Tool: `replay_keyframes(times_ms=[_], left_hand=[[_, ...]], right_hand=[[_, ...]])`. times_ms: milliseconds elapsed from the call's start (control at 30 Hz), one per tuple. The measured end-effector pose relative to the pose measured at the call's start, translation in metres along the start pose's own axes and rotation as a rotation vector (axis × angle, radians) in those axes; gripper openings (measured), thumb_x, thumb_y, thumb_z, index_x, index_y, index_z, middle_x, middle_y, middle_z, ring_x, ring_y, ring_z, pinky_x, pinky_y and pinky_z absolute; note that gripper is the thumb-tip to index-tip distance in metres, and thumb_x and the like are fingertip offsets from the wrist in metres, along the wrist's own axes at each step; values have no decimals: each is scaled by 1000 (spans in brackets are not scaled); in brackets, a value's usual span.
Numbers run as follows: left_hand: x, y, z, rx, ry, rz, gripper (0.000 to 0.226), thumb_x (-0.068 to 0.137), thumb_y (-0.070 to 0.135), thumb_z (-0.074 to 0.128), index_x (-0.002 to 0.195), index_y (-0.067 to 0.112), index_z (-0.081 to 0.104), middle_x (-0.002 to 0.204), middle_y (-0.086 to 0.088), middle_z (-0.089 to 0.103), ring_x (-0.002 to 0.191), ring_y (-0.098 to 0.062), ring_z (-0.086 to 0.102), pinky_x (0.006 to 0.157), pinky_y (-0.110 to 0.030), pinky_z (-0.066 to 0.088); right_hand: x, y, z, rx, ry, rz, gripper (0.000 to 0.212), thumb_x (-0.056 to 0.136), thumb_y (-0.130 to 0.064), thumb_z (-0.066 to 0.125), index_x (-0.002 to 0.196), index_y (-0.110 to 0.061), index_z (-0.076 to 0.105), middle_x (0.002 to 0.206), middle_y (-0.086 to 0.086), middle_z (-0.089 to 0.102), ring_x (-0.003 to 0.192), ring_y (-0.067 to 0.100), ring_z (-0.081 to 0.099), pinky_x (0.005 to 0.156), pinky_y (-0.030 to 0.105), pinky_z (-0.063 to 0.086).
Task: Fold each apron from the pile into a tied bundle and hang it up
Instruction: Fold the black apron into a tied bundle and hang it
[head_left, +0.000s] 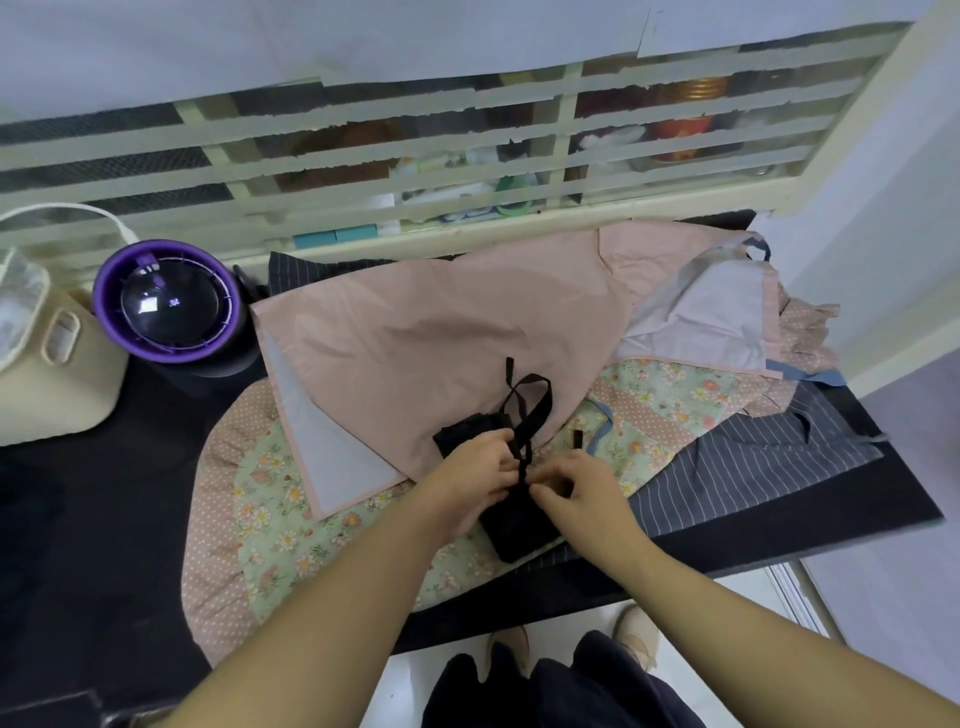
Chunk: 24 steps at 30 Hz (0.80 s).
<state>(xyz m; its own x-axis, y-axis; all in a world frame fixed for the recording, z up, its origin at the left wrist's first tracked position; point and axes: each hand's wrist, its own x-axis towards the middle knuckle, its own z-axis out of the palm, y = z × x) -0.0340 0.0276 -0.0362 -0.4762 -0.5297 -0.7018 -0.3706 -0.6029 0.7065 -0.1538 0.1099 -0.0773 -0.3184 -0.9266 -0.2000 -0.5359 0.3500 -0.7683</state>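
Observation:
A black apron folded into a small bundle (511, 525) lies on top of the pile, near the counter's front edge. Its black strap (532, 410) loops up from the middle of the bundle, with a loose end (577, 439) to the right. My left hand (475, 480) grips the bundle and the strap from the left. My right hand (576, 491) pinches the strap at the crossing point on the bundle's right. Under the bundle lie a pink apron (441, 338), a floral apron (291, 519) and a grey striped apron (753, 462).
The pile lies on a black counter (104, 493). A purple round appliance (169, 304) and a cream container (47, 364) stand at the left. A slatted cabinet front (415, 156) runs along the back. My feet show below the counter's front edge.

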Motion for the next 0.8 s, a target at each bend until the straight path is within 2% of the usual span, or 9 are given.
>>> replay_keyframes(times_ms=[100,167,233,300,433,533,600,667,800], left_hand=[[-3,-9,4,34,-41,48,74,86,5,40,152,27,16,133,-9,49,113,-16,48,99,-25,39],[-4,-14,5,161,-32,73,84,77,11,42,152,34,12,146,-7,37,118,-11,47,104,-26,36],[-3,-18,8,226,-37,86,87,75,12,42,152,37,8,139,-3,44,102,-1,46,89,-20,36],[-4,-21,9,234,-76,85,96,66,17,41,152,39,4,145,-4,41,91,2,43,82,-20,34],[-11,-23,8,191,-114,102,83,83,4,37,152,35,1,157,-6,23,127,-10,42,107,-24,29],[-11,-23,5,113,-29,128,67,95,-10,29,152,21,14,149,-8,38,136,-18,39,104,-22,36],[-6,-25,2,123,77,140,57,97,-9,33,148,15,28,140,-11,50,126,-18,50,88,-19,48],[-4,-26,-2,197,152,171,48,97,-4,43,142,12,41,127,-8,59,109,-13,58,77,-17,53],[5,-24,-7,392,249,221,32,89,8,63,121,15,61,95,6,65,90,-8,63,83,-30,56]], right_hand=[[5,-16,-4,307,-32,221,20,85,-25,67,101,-22,57,92,-6,63,82,5,59,66,15,41],[11,-19,-3,234,-90,229,13,86,-29,67,87,-21,57,77,-8,59,69,0,53,56,12,37],[16,-18,-4,181,-77,229,22,85,-27,69,68,-18,58,61,-8,53,56,2,48,50,12,34],[21,-14,-6,198,-75,248,15,84,-23,70,72,-15,66,63,-6,60,58,2,53,50,9,37],[25,-14,-11,226,-90,268,17,82,-12,71,67,-20,67,65,-6,65,59,-1,58,54,7,41],[30,-13,-11,299,-92,352,14,77,-6,73,70,-15,65,65,-2,64,63,7,60,60,13,45],[31,-12,-9,453,-109,435,15,75,-3,75,74,-11,62,69,4,63,67,15,61,65,23,50],[30,-14,-5,620,-138,537,19,79,-1,71,73,-13,58,67,4,60,62,14,57,57,22,47],[27,-17,0,801,-156,649,22,86,-2,65,74,-18,55,63,-1,56,59,10,50,56,20,37]])
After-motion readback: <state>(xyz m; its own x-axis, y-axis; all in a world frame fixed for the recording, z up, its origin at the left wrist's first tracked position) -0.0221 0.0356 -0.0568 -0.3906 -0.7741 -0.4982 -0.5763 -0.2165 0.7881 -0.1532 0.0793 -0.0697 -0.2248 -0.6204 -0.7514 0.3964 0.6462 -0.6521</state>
